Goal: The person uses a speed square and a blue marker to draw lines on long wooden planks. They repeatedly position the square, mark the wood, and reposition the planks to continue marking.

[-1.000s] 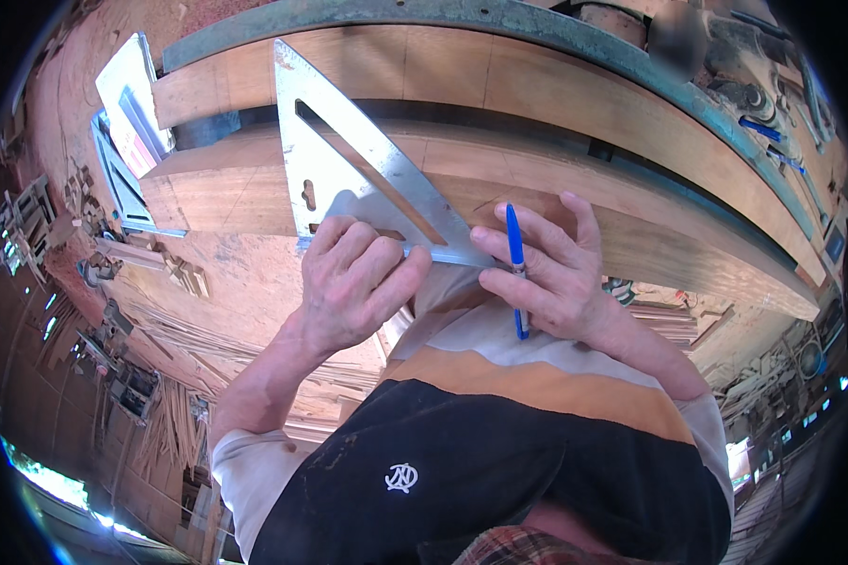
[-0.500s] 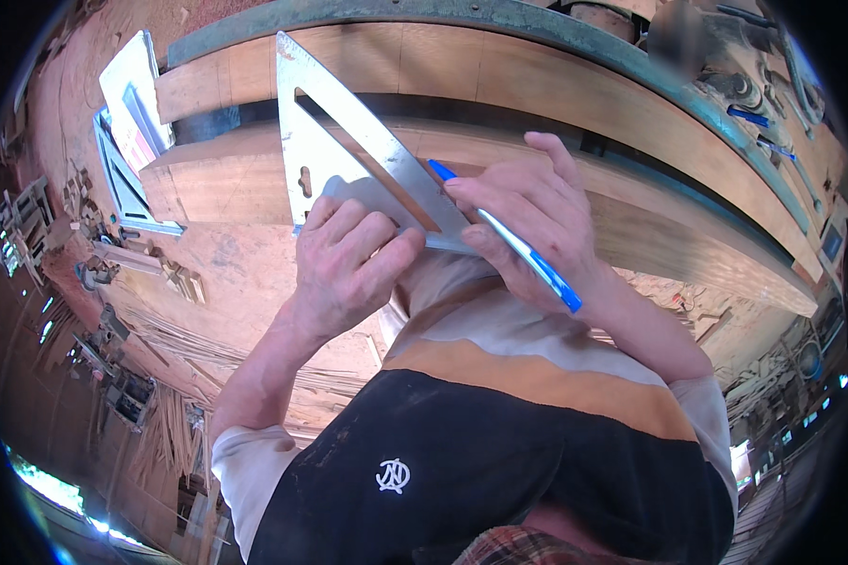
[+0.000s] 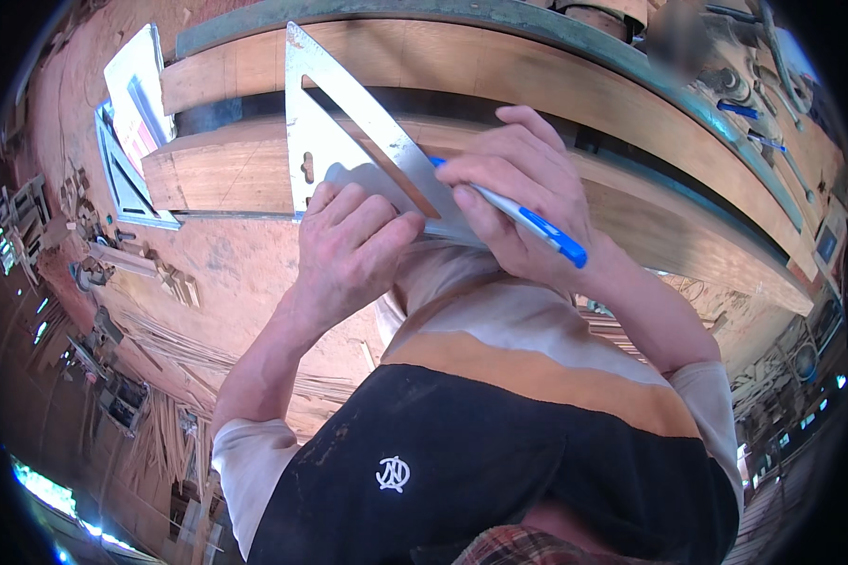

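A silver triangular square (image 3: 344, 94) lies across the near wooden beam (image 3: 217, 169), its point reaching over the far beam (image 3: 240, 68). My left hand (image 3: 353, 235) is closed on the square's near edge, fingers curled with the thumb against it. My right hand (image 3: 528, 188) grips a blue-and-white pen (image 3: 543, 228) between thumb and fingers, little finger raised. The pen's blue front end is by the slanted edge of the square, near the beam's top. Whether its tip touches the wood I cannot tell.
A second triangular square (image 3: 124, 184) and a white sheet or booklet (image 3: 132, 85) stand beside the beams' left ends. A green metal rail (image 3: 367, 11) runs behind the beams. Blue pens (image 3: 740, 110) and tools lie at far right; thin wood strips (image 3: 165, 424) cover the floor lower left.
My right hand has shifted slightly away from me, and the pen's rear end has swung up, so it lies at a flatter slant. The left hand still holds the square.
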The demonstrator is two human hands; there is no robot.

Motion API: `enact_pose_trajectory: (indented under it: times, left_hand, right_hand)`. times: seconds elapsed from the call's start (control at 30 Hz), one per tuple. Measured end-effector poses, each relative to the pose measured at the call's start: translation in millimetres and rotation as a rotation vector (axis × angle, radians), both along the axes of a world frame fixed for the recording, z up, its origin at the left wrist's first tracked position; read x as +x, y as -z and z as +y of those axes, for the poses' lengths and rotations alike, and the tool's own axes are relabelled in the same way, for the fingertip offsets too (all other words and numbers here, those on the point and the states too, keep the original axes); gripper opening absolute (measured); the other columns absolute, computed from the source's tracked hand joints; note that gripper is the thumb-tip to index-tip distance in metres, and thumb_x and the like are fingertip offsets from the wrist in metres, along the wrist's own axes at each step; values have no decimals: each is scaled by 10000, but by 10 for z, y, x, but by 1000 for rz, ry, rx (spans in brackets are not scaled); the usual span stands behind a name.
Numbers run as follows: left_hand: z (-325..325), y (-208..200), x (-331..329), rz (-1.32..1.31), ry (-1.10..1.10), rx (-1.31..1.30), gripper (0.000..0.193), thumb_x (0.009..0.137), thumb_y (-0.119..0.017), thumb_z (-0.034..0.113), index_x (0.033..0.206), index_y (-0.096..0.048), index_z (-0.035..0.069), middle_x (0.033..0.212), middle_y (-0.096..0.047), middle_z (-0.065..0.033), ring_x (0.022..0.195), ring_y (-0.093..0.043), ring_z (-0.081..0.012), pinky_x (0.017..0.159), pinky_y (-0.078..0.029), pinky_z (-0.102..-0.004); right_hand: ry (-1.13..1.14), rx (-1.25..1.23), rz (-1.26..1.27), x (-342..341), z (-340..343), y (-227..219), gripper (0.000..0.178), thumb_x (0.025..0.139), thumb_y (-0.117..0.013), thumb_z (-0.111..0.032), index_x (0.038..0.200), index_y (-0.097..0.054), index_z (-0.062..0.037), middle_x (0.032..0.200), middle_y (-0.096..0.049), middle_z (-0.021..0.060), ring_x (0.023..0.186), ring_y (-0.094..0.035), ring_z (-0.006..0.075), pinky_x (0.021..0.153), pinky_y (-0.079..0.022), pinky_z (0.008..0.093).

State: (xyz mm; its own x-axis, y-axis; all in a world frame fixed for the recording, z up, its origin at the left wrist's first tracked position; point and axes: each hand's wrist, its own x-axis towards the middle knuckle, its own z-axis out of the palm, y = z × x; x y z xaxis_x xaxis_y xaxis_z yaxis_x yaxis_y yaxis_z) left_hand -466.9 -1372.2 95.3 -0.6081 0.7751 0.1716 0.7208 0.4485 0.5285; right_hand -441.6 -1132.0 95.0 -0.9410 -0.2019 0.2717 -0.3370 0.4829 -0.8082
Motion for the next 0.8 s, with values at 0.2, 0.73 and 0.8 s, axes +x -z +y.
enact_pose_trajectory:
  times: [0.2,0.73,0.8]
  left_hand:
    - [10,-18,13,10,-10,-13,213,721,-761,11,889,-680,114,749,-534,-4,708,-518,-212,667,-360,-357]
    - [-274,-91,191,230,-116,-131,271,756,-755,-41,975,-671,96,832,-613,-52,785,-579,-275,723,-435,-399]
    - [33,-57,288,232,-55,-91,279,749,-764,-27,980,-677,103,835,-618,-55,795,-589,-275,739,-441,-404]
  right_hand:
    - [-63,35,15,100,65,23,110,932,-668,-100,1024,-726,-83,899,-690,76,868,-678,254,1069,-441,481]
    - [585,228,95,2056,1852,-15,392,989,-675,-301,1287,-607,-57,1309,-681,193,1182,-657,331,1032,-497,442]
    - [665,165,75,2383,1700,27,355,1016,-619,-283,1282,-610,-47,1291,-685,193,1166,-660,319,1017,-508,425]
